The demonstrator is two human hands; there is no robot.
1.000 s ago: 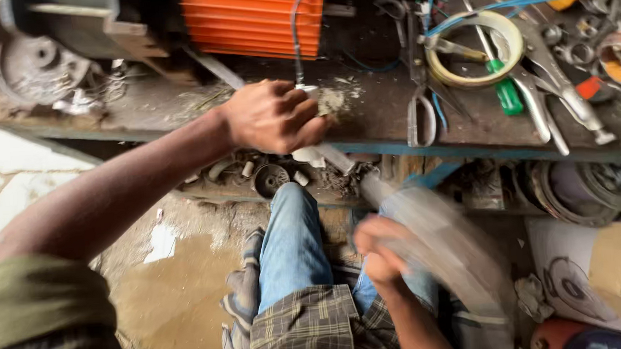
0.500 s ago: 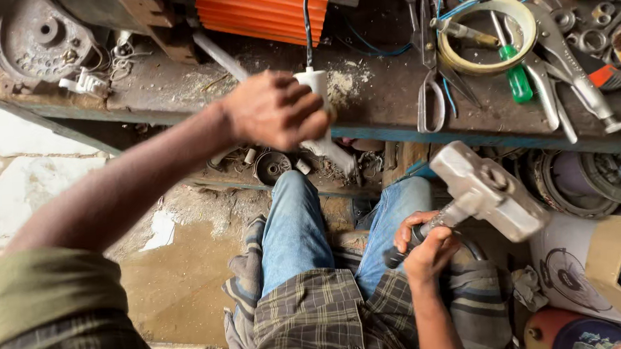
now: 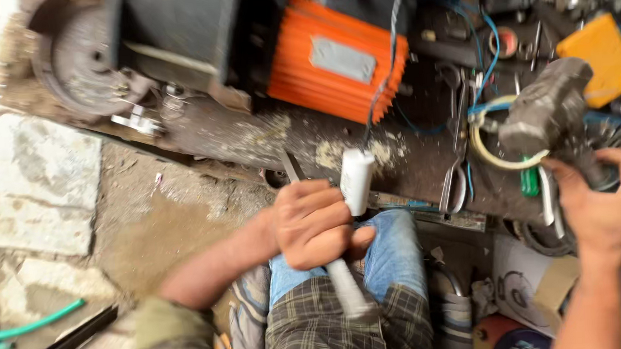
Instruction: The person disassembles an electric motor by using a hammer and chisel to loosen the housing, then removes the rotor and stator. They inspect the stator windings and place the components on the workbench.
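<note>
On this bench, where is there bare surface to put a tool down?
A dusty bare strip of the dark workbench lies between the orange ribbed motor and the left hand gripping the white tube. Right of it, pliers, cables and rings crowd the top.

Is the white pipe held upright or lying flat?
Roughly upright: the left hand grips the white pipe mid-length, ends showing above and below.

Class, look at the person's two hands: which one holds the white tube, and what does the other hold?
The left hand holds the white tube, gripping its middle above the lap. The right hand instead grips a grey hammer raised over the workbench.
</note>
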